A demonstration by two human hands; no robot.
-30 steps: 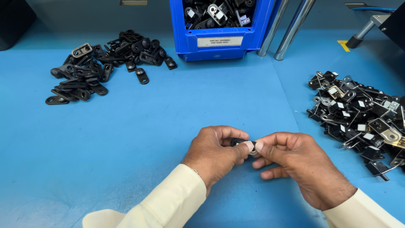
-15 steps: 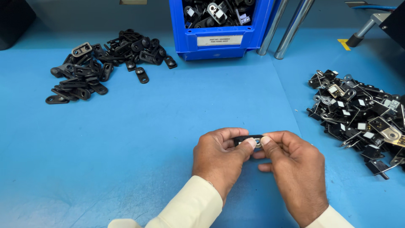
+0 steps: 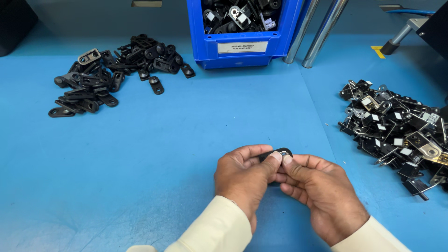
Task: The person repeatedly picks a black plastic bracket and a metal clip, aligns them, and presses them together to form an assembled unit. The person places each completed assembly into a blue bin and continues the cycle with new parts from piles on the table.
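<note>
Pinching a small black plastic clip (image 3: 278,153) between both thumbs low over the blue desk (image 3: 140,163), left hand (image 3: 245,179) and right hand (image 3: 322,196) grip something seemingly light, stiff, best held by its edges.

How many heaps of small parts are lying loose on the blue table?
2: a heap of black parts at the far left and a heap of black-and-silver parts at the right. More parts fill the blue bin at the back; both hands pinch one black part.
</note>
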